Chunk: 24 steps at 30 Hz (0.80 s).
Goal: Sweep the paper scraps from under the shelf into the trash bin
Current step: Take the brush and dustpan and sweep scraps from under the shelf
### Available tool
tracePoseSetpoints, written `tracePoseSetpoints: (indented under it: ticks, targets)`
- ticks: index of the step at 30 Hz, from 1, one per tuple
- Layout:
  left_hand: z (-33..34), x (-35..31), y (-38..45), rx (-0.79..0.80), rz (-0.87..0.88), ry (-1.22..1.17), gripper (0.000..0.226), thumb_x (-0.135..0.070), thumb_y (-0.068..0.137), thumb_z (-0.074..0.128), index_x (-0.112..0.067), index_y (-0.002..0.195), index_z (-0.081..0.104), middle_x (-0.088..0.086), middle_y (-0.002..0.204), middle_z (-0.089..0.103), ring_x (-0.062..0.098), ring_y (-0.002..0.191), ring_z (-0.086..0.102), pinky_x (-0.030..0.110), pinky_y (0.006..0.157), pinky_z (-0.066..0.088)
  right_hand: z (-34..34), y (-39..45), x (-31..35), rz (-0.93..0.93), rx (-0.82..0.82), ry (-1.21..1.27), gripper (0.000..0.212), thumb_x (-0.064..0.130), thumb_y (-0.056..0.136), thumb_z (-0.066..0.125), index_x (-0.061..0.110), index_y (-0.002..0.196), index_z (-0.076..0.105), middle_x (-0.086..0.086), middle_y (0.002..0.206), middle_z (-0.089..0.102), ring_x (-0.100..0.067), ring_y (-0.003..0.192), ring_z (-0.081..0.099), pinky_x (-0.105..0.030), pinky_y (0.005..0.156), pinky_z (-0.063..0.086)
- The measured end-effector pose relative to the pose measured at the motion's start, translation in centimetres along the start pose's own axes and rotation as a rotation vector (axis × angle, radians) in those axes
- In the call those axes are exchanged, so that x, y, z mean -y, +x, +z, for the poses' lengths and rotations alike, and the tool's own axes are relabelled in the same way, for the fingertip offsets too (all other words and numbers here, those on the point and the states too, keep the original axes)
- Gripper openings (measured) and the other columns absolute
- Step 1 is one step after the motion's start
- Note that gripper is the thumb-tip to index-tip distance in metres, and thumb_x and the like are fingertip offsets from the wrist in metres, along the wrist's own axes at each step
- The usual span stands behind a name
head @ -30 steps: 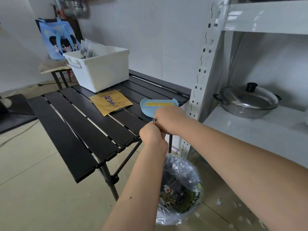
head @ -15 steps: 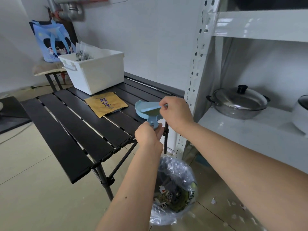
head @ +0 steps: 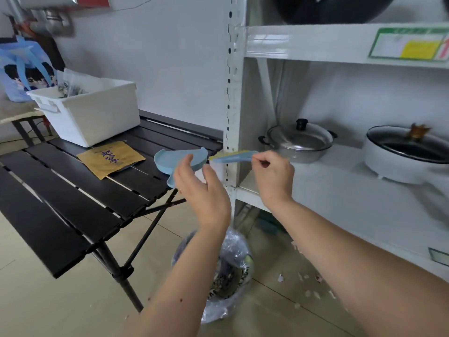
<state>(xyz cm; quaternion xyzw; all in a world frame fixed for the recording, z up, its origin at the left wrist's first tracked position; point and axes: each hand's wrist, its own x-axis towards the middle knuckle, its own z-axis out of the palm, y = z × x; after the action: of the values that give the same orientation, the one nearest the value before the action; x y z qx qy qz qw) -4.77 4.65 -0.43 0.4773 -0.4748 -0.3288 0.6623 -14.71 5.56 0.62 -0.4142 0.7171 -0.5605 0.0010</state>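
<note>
A light blue dustpan [head: 170, 159] lies at the near right corner of the black slatted table [head: 73, 190], its handle over the edge. My left hand [head: 202, 193] is right in front of it with fingers apart, not clearly gripping it. My right hand [head: 273, 177] pinches a small blue brush with yellow bristles [head: 232, 155], held level beside the white shelf post [head: 233, 93]. Below my arms stands the trash bin [head: 239, 266], lined with a clear bag. Paper scraps [head: 306, 278] lie on the floor under the bottom shelf.
On the table are a white tub [head: 97, 117] and a yellow pouch [head: 111, 158]. The white shelf holds a steel lidded pot [head: 300, 142] and a white cooker [head: 403, 154]. A blue bag [head: 24, 69] sits on a stool at the far left.
My right hand has pulled the brush off the dustpan and moved it right toward the shelf. My left hand has loosened from the dustpan handle. The view has swung right.
</note>
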Motion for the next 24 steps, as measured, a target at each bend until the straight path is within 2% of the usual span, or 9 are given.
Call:
tracePoseSetpoints:
  ticks: [1, 3, 7, 11, 14, 16, 20, 22, 24]
  targets:
    - [0.7, -0.1, -1.0, 0.088, -0.074, -0.052, 0.032, -0.011, 0.095, 0.041, -0.013, 0.127, 0.047, 0.002, 0.122, 0.047, 0.013, 0.109, 0.046, 0.012, 0.088, 0.040, -0.7, -0.2, -0.3, 0.006, -0.007, 0.011, 0.017, 0.002, 0.085, 0.058, -0.001, 0.086, 0.075, -0.016, 0.089, 0.073, -0.023, 0.080, 0.061, -0.015, 0.065, 0.038]
    - [2.3, 0.1, -2.6, 0.297, -0.356, -0.154, 0.025, -0.018, 0.098, 0.039, -0.011, 0.116, 0.053, 0.006, 0.112, 0.056, 0.014, 0.093, 0.054, 0.017, 0.080, 0.045, -2.0, -0.7, -1.0, 0.025, -0.008, 0.021, 0.016, 0.003, 0.086, 0.059, 0.000, 0.088, 0.075, -0.013, 0.092, 0.072, -0.015, 0.078, 0.057, -0.012, 0.064, 0.039]
    - [4.8, 1.2, -4.9, 0.594, -0.888, -0.353, 0.039, -0.038, 0.098, 0.038, -0.007, 0.099, 0.060, 0.005, 0.076, 0.067, 0.013, 0.059, 0.064, 0.023, 0.053, 0.049, -4.4, -3.4, -2.5, 0.001, -0.013, 0.031, 0.013, 0.002, 0.083, 0.063, 0.001, 0.087, 0.075, -0.011, 0.091, 0.073, -0.013, 0.078, 0.060, -0.004, 0.067, 0.041]
    - [6.8, 2.2, -6.6, 0.592, -1.116, -0.551, 0.045, -0.036, 0.098, 0.040, 0.003, 0.108, 0.059, 0.014, 0.093, 0.064, 0.024, 0.084, 0.063, 0.033, 0.075, 0.050, -6.5, -6.4, -4.9, 0.001, 0.001, 0.005, 0.009, 0.000, 0.080, 0.067, 0.001, 0.084, 0.075, -0.011, 0.089, 0.073, -0.015, 0.076, 0.063, -0.019, 0.073, 0.052]
    - [7.8, 1.7, -8.5, 0.631, -1.195, -0.539, 0.031, -0.024, 0.099, 0.038, 0.003, 0.096, 0.054, 0.014, 0.079, 0.058, 0.024, 0.067, 0.060, 0.036, 0.058, 0.053, -8.0, -7.2, -6.6, 0.130, 0.033, 0.002, 0.018, 0.006, 0.081, 0.066, 0.008, 0.098, 0.071, -0.003, 0.111, 0.062, -0.014, 0.090, 0.062, -0.029, 0.082, 0.054]
    - [8.4, 1.6, -9.7, 0.676, -1.192, -0.477, 0.024, -0.020, 0.098, 0.039, 0.000, 0.094, 0.051, 0.015, 0.074, 0.057, 0.024, 0.054, 0.062, 0.031, 0.050, 0.055, -8.9, -7.2, -7.8, 0.263, 0.066, -0.048, 0.032, 0.015, 0.084, 0.063, 0.014, 0.116, 0.061, 0.000, 0.122, 0.052, -0.018, 0.101, 0.061, -0.025, 0.083, 0.049]
    - [9.3, 1.5, -11.9, 0.762, -1.173, -0.389, 0.022, -0.017, 0.098, 0.041, -0.001, 0.086, 0.052, 0.009, 0.045, 0.063, 0.017, 0.036, 0.062, 0.022, 0.041, 0.053, -9.9, -6.8, -9.7, 0.469, 0.127, -0.030, 0.037, 0.028, 0.089, 0.058, 0.013, 0.122, 0.050, -0.004, 0.119, 0.061, -0.021, 0.103, 0.062, -0.025, 0.078, 0.043]
    - [9.8, 1.5, -12.9, 0.800, -1.172, -0.318, 0.021, -0.019, 0.097, 0.044, -0.004, 0.085, 0.054, 0.007, 0.046, 0.064, 0.015, 0.039, 0.062, 0.023, 0.045, 0.053, -10.5, -6.8, -10.4, 0.517, 0.151, -0.060, 0.035, 0.028, 0.093, 0.052, 0.011, 0.123, 0.049, -0.005, 0.118, 0.064, -0.024, 0.107, 0.062, -0.025, 0.077, 0.041]
    - [10.4, 1.7, -13.9, 0.846, -1.138, -0.214, 0.017, -0.020, 0.095, 0.047, -0.006, 0.091, 0.057, 0.008, 0.063, 0.063, 0.018, 0.054, 0.060, 0.027, 0.055, 0.050, -11.0, -7.0, -11.5, 0.544, 0.208, -0.089, 0.031, 0.024, 0.096, 0.044, 0.010, 0.124, 0.048, -0.008, 0.117, 0.064, -0.027, 0.108, 0.061, -0.028, 0.078, 0.041]
